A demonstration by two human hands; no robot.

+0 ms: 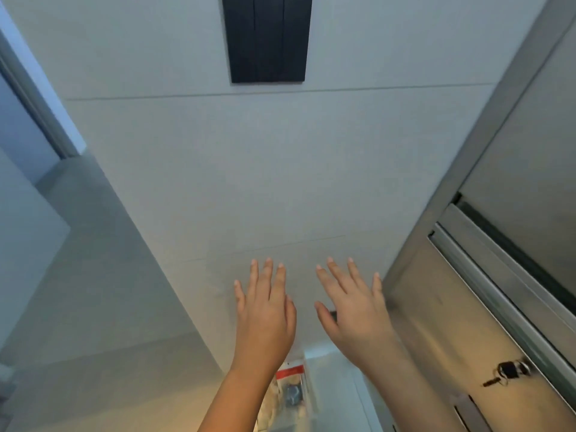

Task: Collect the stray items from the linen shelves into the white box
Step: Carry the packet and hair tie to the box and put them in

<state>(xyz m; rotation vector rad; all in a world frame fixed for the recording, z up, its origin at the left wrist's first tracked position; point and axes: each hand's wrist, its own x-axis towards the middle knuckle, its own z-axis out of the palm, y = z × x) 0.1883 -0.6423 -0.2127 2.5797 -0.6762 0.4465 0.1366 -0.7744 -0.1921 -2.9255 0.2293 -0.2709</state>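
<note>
My left hand (265, 310) and my right hand (352, 310) are both raised side by side in front of a pale grey wall panel (249, 182), fingers straight and spread, holding nothing. Below them, between my forearms, a blurred white box (330, 388) shows at the bottom edge. Beside it lies a clear packet with a red-and-white label (290, 374) and something bluish inside. No linen shelves are in view.
A black rectangular panel (267, 39) is set in the wall above. At the right stands a metal-framed door (486, 275) with a key (506, 374) in its lock. A doorway edge (40, 113) and pale floor lie at the left.
</note>
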